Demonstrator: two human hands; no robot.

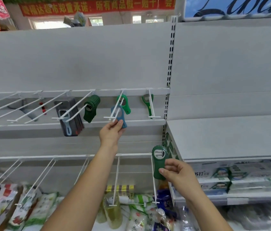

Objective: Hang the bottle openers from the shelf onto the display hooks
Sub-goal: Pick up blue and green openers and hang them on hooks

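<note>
The left hand (113, 129) reaches up and pinches the bottom of a blue bottle opener (119, 115) with its thumb and fingers. The round hole at the top of the blue opener is around the white hook (114, 110), close to the hook's front tip. Farther back on the same hook hangs a green opener (124, 101).

The right hand (175, 170) is lower down and closer to the person. Its thumb and fingers are closed around the bottom of a dark green bottle opener (159, 161). This one stands up straight, with its round toothed head on top. It is in the air, in front of the corner of the grey shelf (231, 139) on the right, and it is not on any hook.

On the hook to the right of the blue opener hangs another green opener (147, 101). On the hook to the left hangs a bunch of dark green openers (91, 107). Next to those, more to the left, hangs a stack of grey cards with a grey-blue opener (67, 117) in front.

All these hooks stick out from a white rail (81, 93) on the grey back wall. Below is a second rail with long white hooks (116, 179). Under them lie food bags (31, 207) and bottles (110, 210). On the right, below the grey shelf, sit white and green boxes (231, 174).
</note>
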